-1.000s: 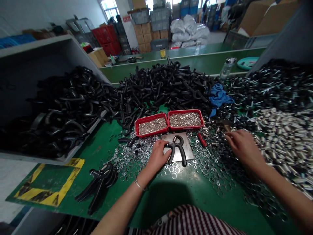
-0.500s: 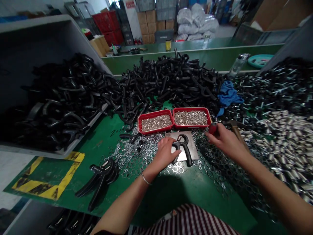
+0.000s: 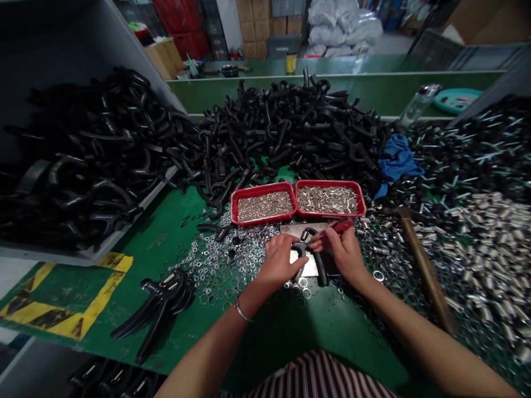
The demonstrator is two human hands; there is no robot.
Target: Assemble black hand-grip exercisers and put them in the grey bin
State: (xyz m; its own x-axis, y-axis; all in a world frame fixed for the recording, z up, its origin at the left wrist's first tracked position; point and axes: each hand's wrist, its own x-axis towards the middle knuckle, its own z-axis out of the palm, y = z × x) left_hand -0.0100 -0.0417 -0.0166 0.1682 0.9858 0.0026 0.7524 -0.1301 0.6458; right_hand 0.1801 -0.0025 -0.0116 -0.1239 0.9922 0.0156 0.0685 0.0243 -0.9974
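Observation:
A black clamp (image 3: 321,267) lies on a metal plate (image 3: 310,268) in front of me. My left hand (image 3: 281,258) is closed on its left handle. In my right hand (image 3: 345,252) is a red-handled tool (image 3: 342,225), its tip pointing left at the upper part of the clamp. Just behind the plate stand two red trays, the left one (image 3: 264,220) with tiny metal pieces and the right one (image 3: 331,214) with small metal pins. Metal rings (image 3: 224,273) are scattered around the plate.
A hammer (image 3: 427,268) lies right of my right hand. Assembled clamps (image 3: 164,304) rest at the left. Black parts (image 3: 282,124) are heaped behind the trays, beside a blue cloth (image 3: 399,159). Metal sleeves (image 3: 493,243) cover the right side; a grey bin (image 3: 136,226) stands left.
My right hand has moved left with the red-handled tool, from beside the hammer to the clamp. The hammer is now uncovered. My left hand remains on the clamp; the view has shifted slightly.

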